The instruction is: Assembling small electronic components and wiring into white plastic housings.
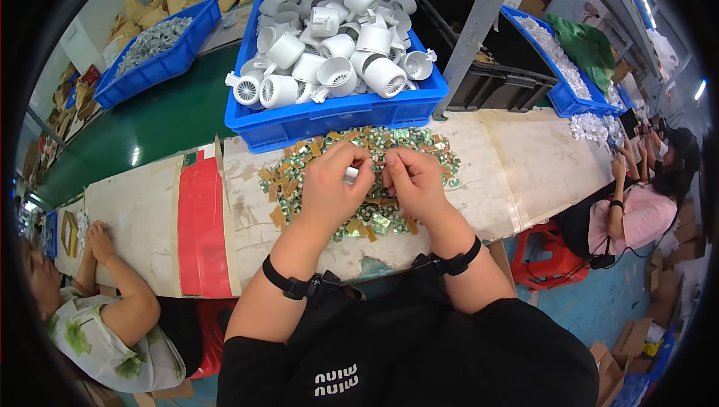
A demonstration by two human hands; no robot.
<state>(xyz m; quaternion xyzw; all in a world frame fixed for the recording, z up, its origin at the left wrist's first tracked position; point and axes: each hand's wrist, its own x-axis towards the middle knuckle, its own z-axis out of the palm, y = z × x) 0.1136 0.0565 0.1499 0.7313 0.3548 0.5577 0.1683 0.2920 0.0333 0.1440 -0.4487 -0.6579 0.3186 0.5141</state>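
My left hand (337, 184) is closed over the table, its fingers curled round a small white plastic part (350, 175). Close beside it, my right hand (414, 184) is closed too, thumb and forefinger pinched together. What the right fingers hold, if anything, is too small to make out. Below and around both hands spreads a loose pile of small green circuit boards (380, 223), many with tan-brown pieces (278, 217) among them. Just beyond the pile stands a blue crate (337, 119) heaped with white cup-shaped plastic housings (337, 74).
A black bin (502, 85) and a metal post (475, 32) stand right of the crate. Another blue crate (150, 74) is at far left. Co-workers sit at either side, one in a patterned top (112, 339), one in pink (636, 216). Red tape (201, 227) crosses the table.
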